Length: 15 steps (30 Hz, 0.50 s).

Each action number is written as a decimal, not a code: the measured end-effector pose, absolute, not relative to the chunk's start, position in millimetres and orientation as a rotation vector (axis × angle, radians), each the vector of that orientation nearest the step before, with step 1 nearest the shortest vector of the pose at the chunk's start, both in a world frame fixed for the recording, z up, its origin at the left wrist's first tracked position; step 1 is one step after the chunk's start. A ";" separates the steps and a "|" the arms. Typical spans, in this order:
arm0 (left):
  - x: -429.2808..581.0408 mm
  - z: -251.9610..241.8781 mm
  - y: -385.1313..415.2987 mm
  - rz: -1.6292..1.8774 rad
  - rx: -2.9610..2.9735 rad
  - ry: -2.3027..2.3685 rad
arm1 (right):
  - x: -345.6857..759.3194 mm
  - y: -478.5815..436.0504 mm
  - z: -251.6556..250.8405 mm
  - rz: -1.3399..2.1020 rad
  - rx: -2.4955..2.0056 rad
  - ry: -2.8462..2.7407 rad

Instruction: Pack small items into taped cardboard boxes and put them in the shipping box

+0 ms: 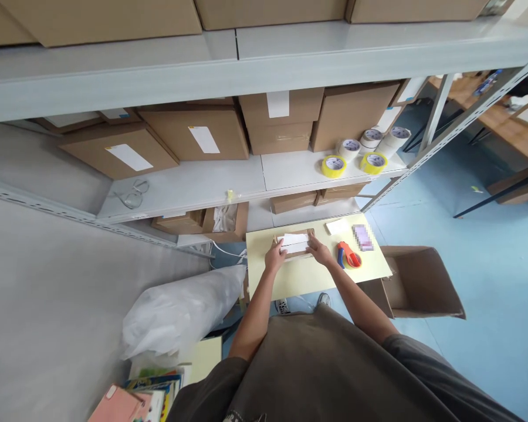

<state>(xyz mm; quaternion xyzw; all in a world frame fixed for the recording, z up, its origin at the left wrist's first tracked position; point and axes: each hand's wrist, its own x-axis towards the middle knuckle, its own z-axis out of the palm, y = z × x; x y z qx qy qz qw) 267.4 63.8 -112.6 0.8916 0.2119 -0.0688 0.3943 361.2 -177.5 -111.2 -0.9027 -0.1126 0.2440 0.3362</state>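
Observation:
A small cardboard box rests on the pale yellow table, with white paper labels across its top. My left hand grips the box's left end, its thumb over the top by the labels. At the opposite end, my right hand holds the box with fingers at its edge. To the right of that hand lies an orange and blue tape dispenser with a roll of tape. Behind it are a white slip of paper and a blurred-out purple item.
Grey metal shelving with cardboard boxes rises in front of the table. Tape rolls and glasses lie on a shelf. An open carton stands at right. A large white plastic bag sits at left.

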 end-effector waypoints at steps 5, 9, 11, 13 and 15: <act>241.1 -152.3 36.9 -0.142 2.228 0.541 | 325.3 -185.4 -150.6 0.694 -2.346 -0.312; 228.4 -169.0 21.6 0.040 2.248 0.577 | 314.4 -198.9 -156.1 0.629 -2.343 -0.362; 227.8 -169.7 20.4 0.085 2.283 0.588 | 319.5 -211.7 -148.4 0.523 -2.380 -0.363; 229.3 -168.5 21.6 0.123 2.328 0.608 | 330.1 -229.9 -137.4 0.392 -2.421 -0.360; 231.7 -167.6 23.1 0.144 2.365 0.622 | 343.7 -253.5 -126.5 0.286 -2.453 -0.367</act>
